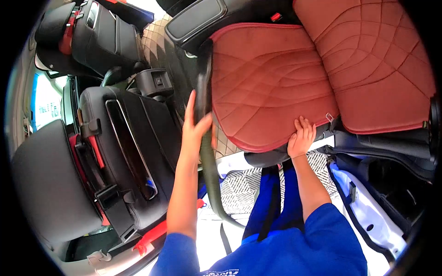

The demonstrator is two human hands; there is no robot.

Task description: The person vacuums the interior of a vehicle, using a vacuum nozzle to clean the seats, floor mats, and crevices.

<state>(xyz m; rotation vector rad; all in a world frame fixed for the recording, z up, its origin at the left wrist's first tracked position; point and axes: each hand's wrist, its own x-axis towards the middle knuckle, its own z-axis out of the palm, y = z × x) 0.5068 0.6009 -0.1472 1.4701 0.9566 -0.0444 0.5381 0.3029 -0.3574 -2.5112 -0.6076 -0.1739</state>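
Our left hand (195, 126) is wrapped around the hose (205, 106), which runs 12 to 6; our right hand (301, 138) lies flat, fingers spread, on the seat (267, 83) at 3.

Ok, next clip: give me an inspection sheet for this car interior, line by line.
Surface: red quilted rear seat cushion, with a matching backrest beside it.
Job's things: dark vacuum hose running from the floor up along the cushion's edge.
Clutter: nothing seen.
Grippers: left hand wrapped around the hose; right hand pressed flat on the cushion's front edge.
Cables: black strap hanging by the blue shirt; no cables seen.
Surroundings: black front seat back, patterned floor mat, open door sill.
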